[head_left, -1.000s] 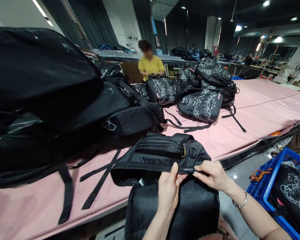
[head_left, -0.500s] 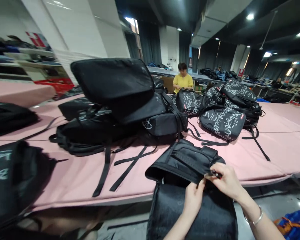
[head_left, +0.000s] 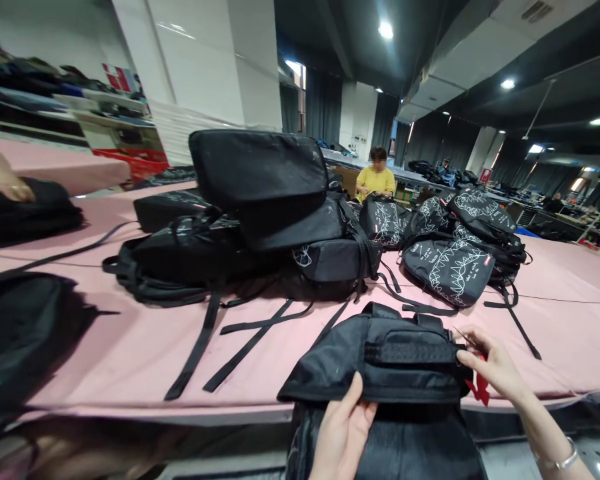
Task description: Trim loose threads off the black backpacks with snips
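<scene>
A black backpack (head_left: pixel 410 360) lies at the table's near edge, its upper part on the pink cloth and its lower panel hanging toward me. My left hand (head_left: pixel 344 423) pinches the open edge of the bag, thumb on top and fingers beneath. At the bag's right end, my right hand (head_left: pixel 490 360) is closed around what look like thread snips (head_left: pixel 464 335); a thin dark point sticks out past the fingers. Something red (head_left: pixel 480 388) dangles below that hand. The padded top handle (head_left: pixel 410 352) of the backpack faces up between my hands.
Black backpacks (head_left: pixel 260 170) are piled ahead on the pink table (head_left: pixel 145 360), with loose straps (head_left: pixel 200 347) trailing forward. White-patterned backpacks (head_left: pixel 447 270) lie at the right. Another bag (head_left: pixel 25 340) is at the near left. Another person's hand (head_left: pixel 5 183) rests at far left; a person in yellow (head_left: pixel 376 179) is beyond.
My left hand has moved left and down along the bag's edge. My right hand has moved right, and the bag's upper part now lies flatter. Another person's hand has appeared at far left.
</scene>
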Motion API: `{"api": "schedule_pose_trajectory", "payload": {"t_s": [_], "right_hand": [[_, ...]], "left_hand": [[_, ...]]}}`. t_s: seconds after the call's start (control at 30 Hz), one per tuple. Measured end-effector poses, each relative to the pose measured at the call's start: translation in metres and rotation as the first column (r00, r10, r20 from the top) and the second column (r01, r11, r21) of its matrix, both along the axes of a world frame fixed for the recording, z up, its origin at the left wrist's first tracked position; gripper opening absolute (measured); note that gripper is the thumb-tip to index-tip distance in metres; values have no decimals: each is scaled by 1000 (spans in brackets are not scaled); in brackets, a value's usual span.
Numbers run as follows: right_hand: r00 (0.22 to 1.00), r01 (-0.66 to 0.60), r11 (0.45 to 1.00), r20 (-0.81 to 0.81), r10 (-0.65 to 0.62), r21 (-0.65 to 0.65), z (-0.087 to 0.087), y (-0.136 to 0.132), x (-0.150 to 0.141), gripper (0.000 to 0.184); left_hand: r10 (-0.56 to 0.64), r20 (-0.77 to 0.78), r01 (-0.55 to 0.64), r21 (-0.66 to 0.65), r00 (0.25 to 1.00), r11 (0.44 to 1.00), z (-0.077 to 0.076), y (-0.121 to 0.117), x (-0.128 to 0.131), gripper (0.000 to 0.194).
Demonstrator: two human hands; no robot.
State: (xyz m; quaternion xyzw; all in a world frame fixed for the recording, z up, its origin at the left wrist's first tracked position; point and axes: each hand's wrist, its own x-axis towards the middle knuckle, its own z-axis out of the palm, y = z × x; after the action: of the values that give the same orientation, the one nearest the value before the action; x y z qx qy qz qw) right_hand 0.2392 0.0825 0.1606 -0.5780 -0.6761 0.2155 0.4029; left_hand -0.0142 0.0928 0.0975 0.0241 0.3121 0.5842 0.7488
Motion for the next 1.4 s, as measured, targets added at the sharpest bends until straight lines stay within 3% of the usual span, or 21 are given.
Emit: {"api": "schedule_pose_trajectory", "payload": {"t_s": [0.13,0.27,0.4,0.53,0.73,0.9,1.4], "right_hand": [[997,-27,997,69,22,70,30,3,-16,22],[942,-201,974,295,163,103,50,8,-58,12],[822,-298,941,544,167,162,54,17,-91,4],[693,-253,957,717,74,145,49,20,-103,9],[639,-145,971,768,-53,188,41,14,-103,4],[607,-129,964,787,-110,234,41,11,-106,5],[631,-169,951,770,-97,258,40,13,-103,3]], "left_hand": [[44,-82,-36,87,996,996,-4,-8,7,28],[29,-124,-13,126,992,992,-1,-10,11,44],[11,-162,19,182,987,983,3,-14,15,45],[18,-180,19,206,984,978,3,-14,15,46],[15,-194,29,222,981,975,0,-14,16,51],[11,-189,30,214,982,976,0,-15,17,51],[20,-200,22,204,980,979,3,-17,15,49]]}}
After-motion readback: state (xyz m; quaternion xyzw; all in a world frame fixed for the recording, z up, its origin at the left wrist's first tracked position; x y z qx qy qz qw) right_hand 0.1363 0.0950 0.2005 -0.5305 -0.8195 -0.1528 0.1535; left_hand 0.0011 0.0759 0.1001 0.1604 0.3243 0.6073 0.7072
